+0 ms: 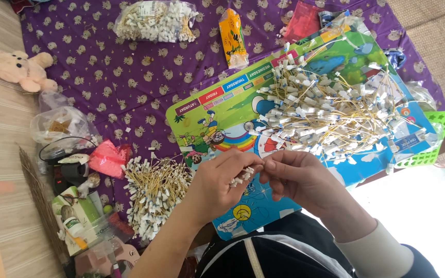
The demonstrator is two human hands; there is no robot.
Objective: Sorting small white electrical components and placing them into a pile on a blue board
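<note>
Head view: the left hand (217,183) grips a small bunch of white tags (242,176) and the right hand (297,177) pinches the same bunch, both above the colourful board (222,110), with a loose tag pile (330,116) beyond and a bundled stack (153,193) at left.

Small white tags on thin yellow strings (243,176), several bunched together, pinched between both hands above the lower edge of the colourful board.
</note>
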